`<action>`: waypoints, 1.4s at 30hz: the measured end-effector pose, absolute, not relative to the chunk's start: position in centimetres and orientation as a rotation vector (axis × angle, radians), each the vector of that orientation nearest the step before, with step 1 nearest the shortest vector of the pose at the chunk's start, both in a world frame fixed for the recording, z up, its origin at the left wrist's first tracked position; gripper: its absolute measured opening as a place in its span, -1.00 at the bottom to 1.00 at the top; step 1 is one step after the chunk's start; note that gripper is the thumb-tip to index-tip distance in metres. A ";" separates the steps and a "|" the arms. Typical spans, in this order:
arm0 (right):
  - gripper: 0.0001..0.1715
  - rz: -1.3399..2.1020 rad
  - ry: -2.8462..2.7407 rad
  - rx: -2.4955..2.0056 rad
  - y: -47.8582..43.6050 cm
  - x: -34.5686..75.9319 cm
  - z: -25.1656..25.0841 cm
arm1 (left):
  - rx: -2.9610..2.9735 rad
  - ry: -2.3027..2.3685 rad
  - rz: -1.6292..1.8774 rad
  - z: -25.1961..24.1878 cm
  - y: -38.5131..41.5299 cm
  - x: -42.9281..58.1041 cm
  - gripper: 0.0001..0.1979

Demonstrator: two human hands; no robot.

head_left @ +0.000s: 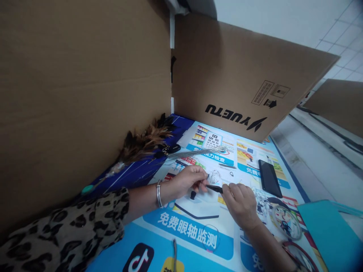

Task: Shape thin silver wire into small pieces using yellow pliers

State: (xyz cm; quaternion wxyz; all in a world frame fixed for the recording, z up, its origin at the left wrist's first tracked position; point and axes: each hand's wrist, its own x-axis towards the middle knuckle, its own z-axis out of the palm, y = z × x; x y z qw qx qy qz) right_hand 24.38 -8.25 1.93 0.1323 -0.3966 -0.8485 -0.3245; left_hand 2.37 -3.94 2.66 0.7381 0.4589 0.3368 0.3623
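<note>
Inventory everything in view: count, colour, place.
cardboard panels: three, brown, left, back, right
printed mat: one, blue-white, lower half
feathers: one bunch, brown, left
fob: one, black, beside feathers
wires: uncounted, silver, centre
wire ball: one, pale, below wires
phone: one, black, right
dish: one, clear, right
rim: one, red, lower right
sheet: one, turquoise, right
strip: one, grey, bottom
item: one, green, left
pliers: one, black, centre
bangle: one or more, silver, left wrist
sleeve: one, spotted, left arm
left grip: one, bare, centre
right grip: one, bare, on pliers
</note>
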 end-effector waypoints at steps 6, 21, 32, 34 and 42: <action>-0.75 -0.931 -2.456 -1.160 -8.2 24.3 1.9 | 0.996 0.744 0.794 2.5 -3.9 2.4 -0.76; -0.77 -0.897 -2.465 -1.163 -8.3 24.2 2.2 | 0.954 0.737 0.798 1.9 -3.9 2.5 -0.77; -0.83 -0.885 -2.474 -1.201 -8.4 23.6 2.6 | 1.059 0.791 0.828 2.6 -3.7 2.3 -0.80; -0.83 -0.842 -2.484 -1.206 -8.4 23.4 2.7 | 1.118 0.806 0.840 2.6 -3.6 2.3 -0.82; -0.86 -0.426 -2.492 -1.308 -8.0 22.9 2.4 | 1.482 0.869 0.892 3.2 -3.7 2.1 -0.87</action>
